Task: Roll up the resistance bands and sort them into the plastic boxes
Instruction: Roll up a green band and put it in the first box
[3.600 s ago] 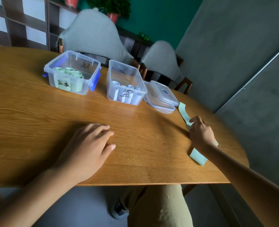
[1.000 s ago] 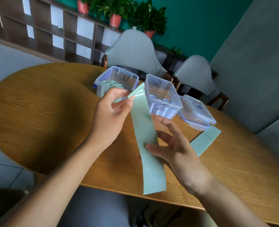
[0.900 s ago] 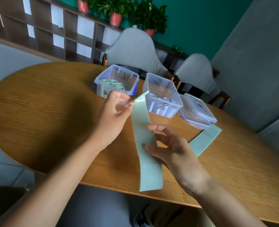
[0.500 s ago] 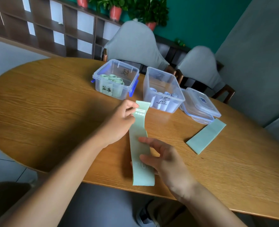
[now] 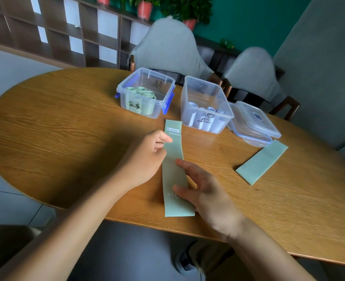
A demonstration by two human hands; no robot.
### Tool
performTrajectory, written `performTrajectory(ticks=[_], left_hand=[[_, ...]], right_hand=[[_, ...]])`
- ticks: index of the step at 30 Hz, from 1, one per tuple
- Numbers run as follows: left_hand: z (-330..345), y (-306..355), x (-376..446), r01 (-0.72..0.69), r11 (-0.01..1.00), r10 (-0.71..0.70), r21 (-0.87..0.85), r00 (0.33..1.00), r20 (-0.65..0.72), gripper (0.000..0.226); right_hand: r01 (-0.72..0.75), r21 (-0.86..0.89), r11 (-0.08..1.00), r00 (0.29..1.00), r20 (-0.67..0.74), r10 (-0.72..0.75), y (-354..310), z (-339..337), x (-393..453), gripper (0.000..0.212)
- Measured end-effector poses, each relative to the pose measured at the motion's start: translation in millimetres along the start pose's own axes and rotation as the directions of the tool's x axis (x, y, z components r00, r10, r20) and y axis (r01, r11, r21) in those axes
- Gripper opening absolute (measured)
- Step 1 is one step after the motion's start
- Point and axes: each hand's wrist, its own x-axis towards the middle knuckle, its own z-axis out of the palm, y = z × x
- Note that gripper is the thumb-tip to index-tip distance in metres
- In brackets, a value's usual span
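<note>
A pale green resistance band lies flat and lengthwise on the wooden table, its labelled end pointing at the boxes. My left hand pinches its left edge near that far end. My right hand rests on the band's near half with fingers spread straight. A second green band lies flat further right. The left clear box with blue clips holds several rolled green bands. The right clear box holds rolled pale bands.
Two clear lids are stacked right of the boxes. Two grey covered chairs stand behind the table, with a shelf and potted plants beyond. The table's near edge runs just below the band's end.
The band was held up in the air between both hands; it has come down and now lies flat on the table. The left hand followed it down, the right hand now rests on it.
</note>
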Motion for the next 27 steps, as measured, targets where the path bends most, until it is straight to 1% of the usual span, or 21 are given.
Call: performTrajectory(ticks=[5,9,12,15,17,19,21,23,25,27], left_hand=[[0,3,-20,-0.035,0.996,0.034,0.079,0.999,0.02,0.041],[0,6,-37,-0.052,0.99,0.048,0.131,0.998,0.035,0.037],[-1,8,-48,-0.059,0.986,0.051,0.154,0.997,0.056,0.036],[-4,9,-58,-0.071,0.978,0.06,0.197,0.996,0.062,0.032],[-6,10,-65,-0.08,0.972,0.068,0.219,0.996,0.065,0.028],[-8,11,-71,-0.091,0.967,0.076,0.238,0.994,0.072,0.025],[-9,12,-78,-0.097,0.965,0.078,0.243,0.993,0.087,0.022],[-9,12,-85,-0.103,0.964,0.079,0.245,0.991,0.105,0.019],[-8,12,-92,-0.113,0.965,0.086,0.235,0.989,0.123,0.016],[-7,13,-97,-0.127,0.968,0.098,0.219,0.985,0.141,0.01]], right_hand=[[0.008,0.033,0.999,0.999,0.034,-0.009,-2,-2,-2,0.064],[0.02,-0.025,0.999,1.0,0.017,-0.019,-3,-4,-4,0.065],[0.02,-0.067,0.998,0.999,0.031,-0.018,-5,-6,-6,0.068],[0.023,-0.184,0.983,0.999,0.045,-0.015,-10,-8,-10,0.07],[0.025,-0.297,0.955,0.999,0.052,-0.01,-13,-8,-16,0.07],[0.025,-0.373,0.928,0.999,0.041,-0.011,-16,-7,-22,0.068],[0.011,-0.42,0.908,1.0,0.009,-0.008,-17,-6,-29,0.065],[0.02,-0.43,0.902,1.0,-0.007,-0.025,-16,-6,-38,0.06],[0.061,-0.475,0.878,0.996,-0.028,-0.084,-11,-9,-44,0.053],[0.132,-0.604,0.786,0.973,-0.071,-0.217,-4,-12,-49,0.044]])
